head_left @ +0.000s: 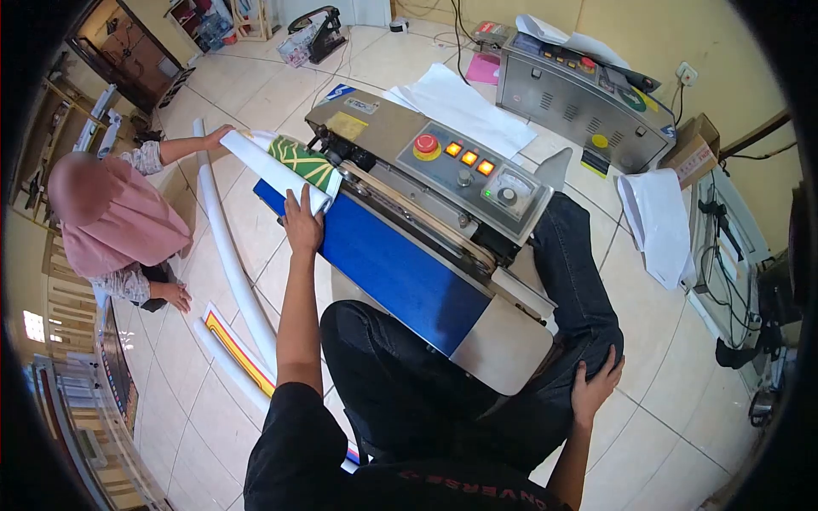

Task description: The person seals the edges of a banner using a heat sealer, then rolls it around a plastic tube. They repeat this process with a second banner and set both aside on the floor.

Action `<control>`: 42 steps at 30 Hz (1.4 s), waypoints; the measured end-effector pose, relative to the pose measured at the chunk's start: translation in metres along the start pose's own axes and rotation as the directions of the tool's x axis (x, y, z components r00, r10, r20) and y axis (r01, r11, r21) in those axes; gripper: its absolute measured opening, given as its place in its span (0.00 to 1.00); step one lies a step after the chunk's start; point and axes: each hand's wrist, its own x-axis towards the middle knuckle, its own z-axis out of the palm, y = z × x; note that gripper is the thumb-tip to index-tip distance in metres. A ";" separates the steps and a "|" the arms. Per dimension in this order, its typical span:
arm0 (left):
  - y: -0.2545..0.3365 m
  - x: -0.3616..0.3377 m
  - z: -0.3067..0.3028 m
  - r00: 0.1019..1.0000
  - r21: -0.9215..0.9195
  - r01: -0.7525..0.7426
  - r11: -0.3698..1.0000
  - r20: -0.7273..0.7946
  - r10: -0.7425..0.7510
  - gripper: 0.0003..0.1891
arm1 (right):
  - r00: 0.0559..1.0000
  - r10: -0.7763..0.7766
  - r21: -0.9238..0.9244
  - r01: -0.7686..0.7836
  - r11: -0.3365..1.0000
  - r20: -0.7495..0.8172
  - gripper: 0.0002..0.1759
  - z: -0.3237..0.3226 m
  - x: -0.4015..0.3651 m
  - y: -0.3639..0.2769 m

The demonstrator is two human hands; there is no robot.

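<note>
Head view, left hand: its grip is partly open, fingers a bit apart, touching the near end of the rolled sheet; I cannot tell if it pinches.
Right hand: its grip is wide open, with no thing in it, and it rests on the person's bent right leg.
Rolled sheet: it is white outside, with a green and gold part showing, and sits at the far left end of the blue belt.
Machine: it is gray metal, next to the belt, with a red button and three orange lights glowing.
Other person: one hand is at the sheet's far end.
Floor: it has pale tiles, and a long white roll lies there.
</note>
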 end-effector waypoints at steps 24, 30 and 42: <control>-0.067 0.001 0.001 0.956 -0.251 0.106 0.962 -0.242 -0.168 0.36 | 1.000 0.018 -0.007 -0.018 1.000 -0.010 0.43 -0.001 0.000 -0.004; -0.187 -0.229 0.015 0.773 0.235 0.626 0.743 -0.063 -0.631 0.55 | 0.998 0.055 -0.031 -0.055 0.998 -0.020 0.43 0.001 0.002 -0.008; -0.146 -0.371 -0.027 0.672 0.459 0.656 0.599 0.006 -0.741 0.42 | 0.998 -0.036 -0.044 0.034 0.998 -0.048 0.41 -0.007 -0.004 0.025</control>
